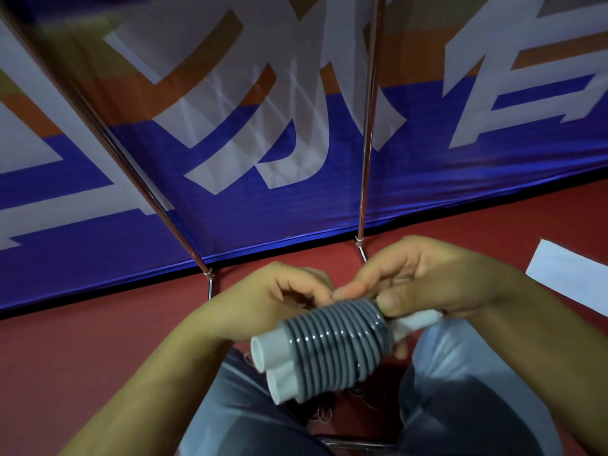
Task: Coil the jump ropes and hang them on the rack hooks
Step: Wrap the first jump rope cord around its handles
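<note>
A blue banner (296, 209) is hung behind two metal rack legs (365, 153) that meet the red floor (82, 340). Above the knees, the coiled grey jump rope (335, 347) is gripped by the right hand (437, 278) and pinched by the left hand (263, 301).

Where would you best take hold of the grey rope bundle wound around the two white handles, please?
Grip the grey rope bundle around its wound middle, from above: the coils there bind both white handles together, while the bare handle ends look smooth and could slide apart.
</note>
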A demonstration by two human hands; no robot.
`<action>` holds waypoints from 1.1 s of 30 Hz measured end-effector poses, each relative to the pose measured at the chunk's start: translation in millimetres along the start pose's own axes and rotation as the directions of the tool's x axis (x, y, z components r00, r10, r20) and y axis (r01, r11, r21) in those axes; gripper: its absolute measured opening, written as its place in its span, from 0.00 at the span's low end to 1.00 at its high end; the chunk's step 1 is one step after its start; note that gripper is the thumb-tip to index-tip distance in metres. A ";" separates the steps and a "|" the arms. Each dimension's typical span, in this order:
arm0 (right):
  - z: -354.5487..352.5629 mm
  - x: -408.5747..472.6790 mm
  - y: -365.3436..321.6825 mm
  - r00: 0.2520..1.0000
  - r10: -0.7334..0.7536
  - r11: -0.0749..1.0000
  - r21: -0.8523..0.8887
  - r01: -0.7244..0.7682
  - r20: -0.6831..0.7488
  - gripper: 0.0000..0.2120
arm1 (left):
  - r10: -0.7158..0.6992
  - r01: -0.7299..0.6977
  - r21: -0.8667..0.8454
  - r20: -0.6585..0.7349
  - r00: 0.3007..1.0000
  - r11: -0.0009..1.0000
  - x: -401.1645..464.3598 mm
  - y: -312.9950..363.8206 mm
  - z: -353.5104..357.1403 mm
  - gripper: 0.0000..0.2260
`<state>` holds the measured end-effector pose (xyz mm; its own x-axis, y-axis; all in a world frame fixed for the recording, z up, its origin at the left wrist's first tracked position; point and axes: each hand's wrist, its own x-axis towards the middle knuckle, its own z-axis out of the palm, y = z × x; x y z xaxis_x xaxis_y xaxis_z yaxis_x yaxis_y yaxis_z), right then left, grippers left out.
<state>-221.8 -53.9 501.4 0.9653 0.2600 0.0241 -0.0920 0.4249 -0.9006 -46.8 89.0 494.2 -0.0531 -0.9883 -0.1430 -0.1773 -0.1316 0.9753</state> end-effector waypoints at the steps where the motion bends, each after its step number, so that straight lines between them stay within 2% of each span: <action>1: 0.1 -0.7 -1.4 1.000 0.010 0.999 -0.050 -0.011 -0.027 0.14 | -0.022 0.022 0.018 -0.009 1.000 1.000 1.8 -1.7 1.0 0.11; 3: 0.7 -0.9 -5.7 0.996 0.027 0.995 -0.098 -0.035 -0.086 0.13 | 0.032 -0.031 0.057 -0.015 0.999 0.998 3.9 -2.8 0.4 0.12; 6: 2.9 -0.3 -8.4 0.988 0.058 0.984 -0.158 -0.081 -0.145 0.14 | 0.146 -0.132 0.179 -0.070 0.987 0.975 7.7 -6.9 1.6 0.02; 9: 8.0 1.4 -9.9 0.964 0.117 0.938 -0.293 -0.186 -0.240 0.14 | 0.238 -0.171 0.389 -0.130 0.963 0.905 13.0 -11.3 1.3 0.06; 12: 13.1 3.9 -10.4 0.941 0.141 0.922 -0.305 -0.237 -0.306 0.16 | 0.291 -0.175 0.468 -0.188 0.938 0.866 14.8 -11.6 -1.2 0.08; 16: 15.1 6.9 -9.1 0.927 0.132 0.907 -0.335 -0.255 -0.350 0.12 | 0.276 -0.111 0.502 -0.268 0.923 0.858 14.7 -10.8 -2.5 0.04; 21: 16.2 12.0 -2.9 0.896 0.113 0.877 -0.380 -0.293 -0.430 0.11 | 0.158 0.004 0.420 -0.351 0.923 0.908 15.5 -16.5 -0.7 0.12; 24: 16.8 11.7 0.4 0.886 0.115 0.893 -0.343 -0.291 -0.450 0.14 | 0.096 0.043 0.391 -0.329 0.939 0.919 14.7 -15.6 0.0 0.14; 27: 18.8 10.1 -0.4 0.870 0.110 0.887 -0.347 -0.304 -0.481 0.11 | 0.098 0.029 0.402 -0.292 0.951 0.915 14.7 -13.1 0.0 0.14; 30: 22.0 9.5 -3.0 0.852 0.105 0.834 -0.422 -0.356 -0.513 0.06 | 0.134 0.002 0.466 -0.258 0.957 0.885 15.4 -15.4 -2.8 0.13; 33: 22.8 10.2 -1.1 0.836 0.098 0.856 -0.382 -0.348 -0.540 0.05 | 0.165 0.004 0.540 -0.266 0.950 0.842 15.7 -16.8 -3.4 0.06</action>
<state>-217.5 -31.9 512.6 0.9297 -0.2094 -0.3030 -0.3212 -0.0583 -0.9452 -41.3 75.4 476.2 0.1812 -0.9810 0.0699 -0.6799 -0.0736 0.7296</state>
